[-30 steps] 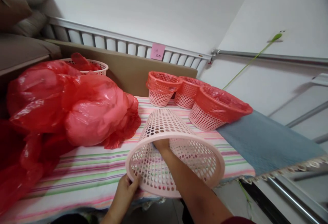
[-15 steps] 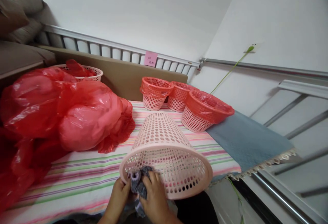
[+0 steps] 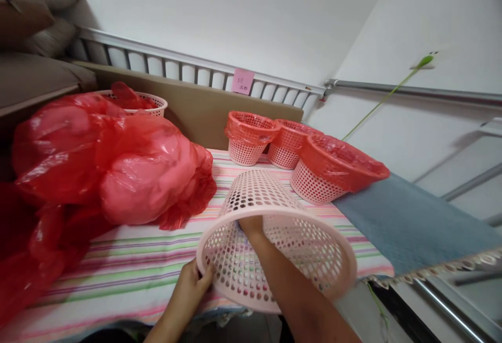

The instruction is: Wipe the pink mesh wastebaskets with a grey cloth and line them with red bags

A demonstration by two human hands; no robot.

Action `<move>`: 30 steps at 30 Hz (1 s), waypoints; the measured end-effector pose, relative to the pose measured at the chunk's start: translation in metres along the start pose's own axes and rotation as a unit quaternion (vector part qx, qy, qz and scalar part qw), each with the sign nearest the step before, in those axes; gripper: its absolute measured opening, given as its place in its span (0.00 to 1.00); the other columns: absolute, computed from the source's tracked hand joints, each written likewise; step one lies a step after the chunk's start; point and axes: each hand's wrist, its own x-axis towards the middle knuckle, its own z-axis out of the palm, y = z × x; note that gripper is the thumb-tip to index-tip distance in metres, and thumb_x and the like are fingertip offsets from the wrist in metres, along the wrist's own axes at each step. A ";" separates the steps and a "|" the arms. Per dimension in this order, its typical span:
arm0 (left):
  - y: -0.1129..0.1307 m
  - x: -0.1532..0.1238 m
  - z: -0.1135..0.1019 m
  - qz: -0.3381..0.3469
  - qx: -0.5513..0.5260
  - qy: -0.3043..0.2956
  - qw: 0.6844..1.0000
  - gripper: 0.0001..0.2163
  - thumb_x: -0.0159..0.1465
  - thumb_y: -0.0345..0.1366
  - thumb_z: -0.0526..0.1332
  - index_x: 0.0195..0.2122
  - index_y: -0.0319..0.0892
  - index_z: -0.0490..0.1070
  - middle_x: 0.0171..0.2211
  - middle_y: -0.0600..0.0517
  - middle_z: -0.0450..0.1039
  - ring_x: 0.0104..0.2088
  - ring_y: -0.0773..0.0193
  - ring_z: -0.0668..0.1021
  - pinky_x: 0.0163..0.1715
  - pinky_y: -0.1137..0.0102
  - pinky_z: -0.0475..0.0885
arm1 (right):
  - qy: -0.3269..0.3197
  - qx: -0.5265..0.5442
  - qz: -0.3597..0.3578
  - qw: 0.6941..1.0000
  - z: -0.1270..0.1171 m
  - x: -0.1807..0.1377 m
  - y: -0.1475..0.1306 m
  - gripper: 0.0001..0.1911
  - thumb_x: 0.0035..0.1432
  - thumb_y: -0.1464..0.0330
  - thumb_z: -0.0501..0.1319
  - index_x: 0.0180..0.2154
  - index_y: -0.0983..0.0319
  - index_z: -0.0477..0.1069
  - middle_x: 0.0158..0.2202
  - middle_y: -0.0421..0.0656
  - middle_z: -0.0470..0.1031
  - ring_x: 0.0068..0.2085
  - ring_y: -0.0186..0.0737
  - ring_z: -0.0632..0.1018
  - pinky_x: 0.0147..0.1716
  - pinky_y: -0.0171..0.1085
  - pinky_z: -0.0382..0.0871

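Note:
A pink perforated plastic basket (image 3: 270, 196) lies on its side on the striped cloth, its mouth turned toward me. My left hand (image 3: 192, 285) grips the basket's rim at the lower left, fingers curled over the edge. My right hand (image 3: 251, 224) reaches deep inside the basket; the upper rim hides its fingers. The grey cloth seen earlier is not visible.
A heap of red plastic bags (image 3: 105, 160) fills the left. Three pink baskets lined with red bags (image 3: 337, 168) stand at the back, and another basket (image 3: 152, 103) sits behind the heap. A blue mat (image 3: 400, 223) covers the right side. A metal railing (image 3: 204, 73) and brown board run along the wall.
Half a second ago both hands held a grey cloth at the basket's mouth. Now my right arm is pushed back deep inside and my left hand grips the rim.

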 end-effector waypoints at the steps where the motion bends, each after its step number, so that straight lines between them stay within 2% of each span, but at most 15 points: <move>1: -0.001 0.001 0.000 -0.005 -0.017 0.001 1.000 0.17 0.55 0.48 0.61 0.31 0.36 0.73 0.27 0.48 0.78 0.29 0.59 0.76 0.29 0.71 0.70 | 0.001 0.000 0.001 1.000 0.002 0.002 0.001 0.17 0.57 0.67 0.55 0.47 0.59 0.72 0.48 0.47 0.74 0.54 0.47 0.69 0.56 0.45 0.56; 3: -0.006 0.000 0.004 -0.040 -0.057 -0.020 0.997 0.21 0.53 0.48 0.63 0.40 0.36 0.73 0.32 0.45 0.80 0.31 0.58 0.78 0.32 0.69 0.73 | 0.001 0.002 0.000 1.000 0.003 0.003 0.002 0.17 0.57 0.66 0.56 0.48 0.59 0.71 0.48 0.46 0.74 0.54 0.48 0.69 0.57 0.45 0.55; 4: -0.010 -0.001 0.008 -0.068 -0.076 -0.046 0.994 0.22 0.53 0.50 0.64 0.40 0.35 0.73 0.31 0.45 0.80 0.29 0.58 0.79 0.30 0.68 0.73 | 0.001 0.002 -0.001 1.000 0.002 0.003 0.002 0.18 0.57 0.65 0.56 0.48 0.59 0.71 0.49 0.46 0.73 0.54 0.48 0.68 0.57 0.45 0.55; 7: -0.024 -0.008 0.021 -0.140 -0.112 -0.109 0.978 0.24 0.52 0.55 0.62 0.30 0.34 0.74 0.21 0.45 0.78 0.20 0.60 0.77 0.21 0.69 0.72 | -0.006 0.004 -0.003 1.000 -0.005 0.000 -0.002 0.18 0.57 0.63 0.56 0.49 0.59 0.70 0.51 0.46 0.72 0.55 0.47 0.67 0.56 0.44 0.55; 10: -0.031 -0.011 0.029 -0.140 -0.133 -0.086 0.977 0.25 0.50 0.59 0.61 0.24 0.36 0.71 0.17 0.45 0.77 0.17 0.60 0.76 0.18 0.69 0.71 | -0.019 -0.001 0.006 1.000 -0.015 -0.014 -0.011 0.20 0.55 0.64 0.58 0.50 0.61 0.69 0.51 0.49 0.71 0.54 0.49 0.68 0.54 0.45 0.58; 12: -0.030 -0.011 0.029 -0.142 -0.135 -0.070 0.978 0.26 0.48 0.61 0.61 0.23 0.37 0.70 0.15 0.46 0.76 0.16 0.59 0.76 0.17 0.69 0.71 | -0.030 -0.011 0.010 0.999 -0.022 -0.040 -0.019 0.24 0.52 0.66 0.60 0.51 0.63 0.68 0.51 0.51 0.70 0.52 0.50 0.70 0.53 0.45 0.60; 15: -0.025 -0.011 0.027 -0.139 -0.124 -0.082 0.979 0.27 0.47 0.62 0.60 0.23 0.38 0.70 0.15 0.46 0.76 0.16 0.59 0.77 0.17 0.68 0.71 | -0.055 -0.016 -0.005 0.998 -0.031 -0.102 -0.028 0.26 0.50 0.70 0.59 0.53 0.63 0.66 0.52 0.52 0.67 0.53 0.52 0.67 0.54 0.47 0.59; 18: -0.022 -0.010 0.026 -0.111 -0.107 -0.068 0.986 0.28 0.46 0.64 0.60 0.22 0.38 0.70 0.13 0.49 0.74 0.15 0.60 0.75 0.17 0.70 0.70 | -0.099 0.017 -0.051 0.994 -0.040 -0.164 -0.030 0.26 0.48 0.70 0.60 0.52 0.57 0.66 0.56 0.48 0.64 0.58 0.53 0.62 0.57 0.47 0.55; 20: -0.022 -0.010 0.026 -0.098 -0.101 -0.057 0.988 0.28 0.46 0.65 0.59 0.21 0.39 0.69 0.12 0.50 0.73 0.14 0.62 0.74 0.16 0.71 0.69 | -0.120 0.032 -0.063 0.990 -0.046 -0.184 -0.031 0.27 0.47 0.69 0.61 0.51 0.54 0.67 0.57 0.45 0.63 0.59 0.53 0.61 0.57 0.47 0.55; 23: -0.023 -0.009 0.026 -0.120 -0.090 -0.070 0.986 0.28 0.46 0.64 0.59 0.23 0.39 0.70 0.13 0.50 0.74 0.14 0.62 0.74 0.16 0.71 0.68 | -0.116 0.018 -0.049 0.992 -0.049 -0.167 -0.030 0.26 0.47 0.71 0.61 0.51 0.56 0.67 0.54 0.47 0.66 0.56 0.52 0.64 0.56 0.46 0.57; 27: -0.019 -0.009 0.027 -0.130 -0.081 -0.081 0.985 0.28 0.48 0.63 0.58 0.21 0.38 0.70 0.14 0.47 0.75 0.14 0.63 0.73 0.16 0.71 0.68 | -0.060 -0.027 -0.026 0.998 -0.039 -0.092 -0.020 0.23 0.49 0.70 0.60 0.50 0.62 0.69 0.51 0.50 0.70 0.53 0.50 0.68 0.55 0.44 0.58; 30: -0.015 -0.010 0.027 -0.115 -0.090 -0.081 0.986 0.27 0.50 0.61 0.58 0.20 0.37 0.70 0.13 0.48 0.74 0.13 0.65 0.72 0.16 0.71 0.67 | -0.036 -0.035 -0.007 0.999 -0.025 -0.042 -0.006 0.18 0.57 0.68 0.54 0.49 0.62 0.71 0.50 0.49 0.72 0.54 0.49 0.68 0.56 0.44 0.57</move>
